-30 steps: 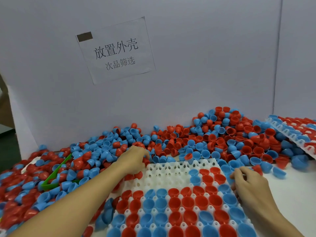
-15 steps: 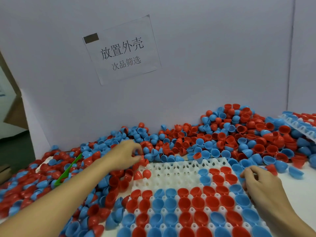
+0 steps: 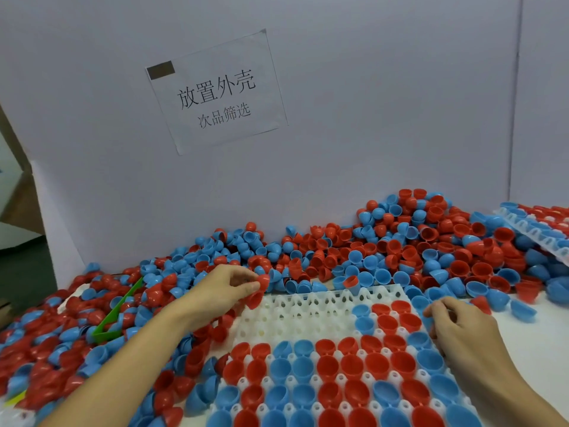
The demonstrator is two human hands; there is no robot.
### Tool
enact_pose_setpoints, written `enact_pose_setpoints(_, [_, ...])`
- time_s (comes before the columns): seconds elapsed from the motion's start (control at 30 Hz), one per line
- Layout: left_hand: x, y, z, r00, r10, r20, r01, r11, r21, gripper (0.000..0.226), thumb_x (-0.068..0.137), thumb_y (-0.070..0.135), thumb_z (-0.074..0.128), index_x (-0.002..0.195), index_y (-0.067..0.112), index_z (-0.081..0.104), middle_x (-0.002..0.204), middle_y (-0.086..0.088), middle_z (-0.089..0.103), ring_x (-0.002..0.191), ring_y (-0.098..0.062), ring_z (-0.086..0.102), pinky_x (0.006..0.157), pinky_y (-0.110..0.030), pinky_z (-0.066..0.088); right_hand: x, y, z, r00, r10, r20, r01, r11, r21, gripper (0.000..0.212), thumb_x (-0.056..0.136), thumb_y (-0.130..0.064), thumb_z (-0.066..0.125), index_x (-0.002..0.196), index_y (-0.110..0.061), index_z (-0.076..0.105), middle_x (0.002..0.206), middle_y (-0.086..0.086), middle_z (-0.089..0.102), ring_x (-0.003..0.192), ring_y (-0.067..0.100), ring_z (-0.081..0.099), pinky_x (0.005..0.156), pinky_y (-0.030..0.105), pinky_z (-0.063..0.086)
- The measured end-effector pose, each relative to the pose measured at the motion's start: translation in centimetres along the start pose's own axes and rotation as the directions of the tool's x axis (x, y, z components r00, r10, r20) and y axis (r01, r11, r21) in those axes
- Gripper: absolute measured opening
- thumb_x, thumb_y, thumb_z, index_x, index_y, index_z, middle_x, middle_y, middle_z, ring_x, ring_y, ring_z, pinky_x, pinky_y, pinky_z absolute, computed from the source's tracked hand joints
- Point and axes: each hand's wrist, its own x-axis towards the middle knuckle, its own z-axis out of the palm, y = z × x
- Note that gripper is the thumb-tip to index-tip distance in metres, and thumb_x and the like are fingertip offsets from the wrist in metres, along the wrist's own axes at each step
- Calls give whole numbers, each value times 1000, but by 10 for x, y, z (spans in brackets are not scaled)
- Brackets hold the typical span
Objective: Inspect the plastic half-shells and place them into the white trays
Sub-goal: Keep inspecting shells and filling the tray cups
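My left hand (image 3: pixel 229 288) pinches a red half-shell (image 3: pixel 262 282); my right hand (image 3: pixel 458 325), fingers curled, steadies the white tray (image 3: pixel 308 306). Near rows filled, far-left pockets remain.

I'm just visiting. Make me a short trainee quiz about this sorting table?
1. True or false: the left hand pinches a red half-shell.
2. The empty cups of the white tray lie at its: A) far left corner B) near right corner.
3. What colour is the scoop lying in the loose pile?

Key: 1 true; 2 A; 3 green.
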Motion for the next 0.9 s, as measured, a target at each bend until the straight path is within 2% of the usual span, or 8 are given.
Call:
enact_pose_setpoints(0.07, [-13, 4, 15, 997, 12, 81, 20, 922, -385, 19, 95, 26, 62, 106, 21, 77, 96, 2, 76, 89, -12, 71, 79, -26, 57, 0, -10, -1, 994, -107, -21, 105, 993, -58, 32, 100, -17, 48, 74, -13, 66, 57, 6, 62, 44, 11, 44, 43, 31, 38])
enact_pose_setpoints(0.13, [-22, 8, 28, 988, 60, 141, 39, 791, -611, 24, 95, 24, 60, 106, 13, 78, 93, -5, 73, 85, -15, 69, 78, -26, 56, -1, -26, -4, 966, -257, -20, 253, 960, -117, 27, 98, -13, 53, 78, -21, 68, 55, 3, 63, 43, 14, 49, 39, 24, 37])
enact_pose_setpoints(0.27, [-25, 25, 34, 981, 124, 149, 35, 641, -766, 27, 91, 20, 59, 105, 4, 76, 95, -12, 72, 86, -21, 69, 79, -27, 58, -4, -71, 0, 892, -419, 170, 430, 902, -33, 20, 95, -14, 59, 91, -29, 70, 69, -6, 68, 65, 15, 62, 58, 25, 52])
enact_pose_setpoints(0.43, [-21, 54, 28, 968, 226, 108, -43, 574, -818, 29, 89, 20, 59, 106, 4, 76, 100, -14, 74, 86, -20, 72, 73, -24, 57, 2, -141, 16, 689, -609, 393, 647, 761, 46, 18, 91, -30, 64, 109, -34, 67, 75, -20, 68, 73, 4, 66, 68, 11, 49])
enact_pose_setpoints(0.57, [-17, 66, 37, 941, 319, 117, -106, 604, -790, 33, 98, 19, 51, 121, 4, 69, 117, -14, 72, 105, -23, 70, 81, -25, 56, 10, -166, 28, 596, -671, 441, 744, 668, 12, 26, 83, -47, 65, 107, -37, 70, 77, -18, 67, 71, 7, 65, 63, 16, 52])
enact_pose_setpoints(0.7, [-7, 64, 51, 942, 311, 125, -134, 691, -710, 30, 104, 16, 46, 120, 7, 70, 106, -7, 75, 96, -14, 70, 82, -25, 56, 22, -162, 37, 551, -668, 500, 815, 561, -148, 26, 81, -51, 62, 95, -34, 76, 74, -16, 65, 75, 7, 61, 69, 21, 52])
enact_pose_setpoints(0.83, [1, 60, 53, 955, 241, 175, -107, 827, -553, 33, 106, 27, 44, 113, 13, 73, 108, -3, 76, 104, -14, 71, 88, -25, 57, 36, -148, 45, 574, -626, 527, 801, 564, -202, 25, 83, -47, 60, 88, -31, 78, 75, -13, 65, 72, 8, 60, 65, 25, 52])
enact_pose_setpoints(0.9, [4, 56, 50, 976, 189, 110, -127, 899, -419, 30, 104, 35, 47, 116, 21, 71, 108, 5, 75, 101, -7, 70, 89, -24, 57, 42, -140, 46, 609, -594, 525, 775, 587, -235, 22, 86, -41, 63, 83, -25, 78, 72, -9, 65, 70, 12, 59, 64, 27, 52])
